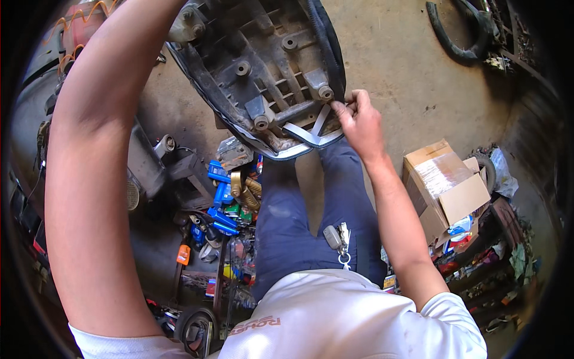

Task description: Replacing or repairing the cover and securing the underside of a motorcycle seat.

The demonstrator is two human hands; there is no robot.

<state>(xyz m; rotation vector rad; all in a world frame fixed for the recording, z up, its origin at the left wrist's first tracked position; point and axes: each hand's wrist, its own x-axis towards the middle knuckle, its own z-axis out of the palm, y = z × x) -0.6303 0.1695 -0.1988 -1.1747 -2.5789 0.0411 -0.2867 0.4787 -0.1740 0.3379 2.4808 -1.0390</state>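
Note:
An upturned black seat [269,66], apparently from a motorcycle, shows its ribbed plastic base, with several round mounts and a dark cover round its rim. At its near end a light grey strip [305,136] with a dark edge forms a V-shaped loop. My right hand [360,125] pinches the seat's right near edge beside that strip, thumb and forefinger together. My left forearm reaches up past the seat's left side and leaves the picture at the top, so my left hand is out of sight.
A cardboard box [436,179] stands at my right. Blue bottles [222,192], brassy cylindrical parts [244,190] and other clutter lie left of my legs, near a dark metal frame [188,182]. A curved black rubber piece [448,46] lies on the concrete floor [394,66] at the back right.

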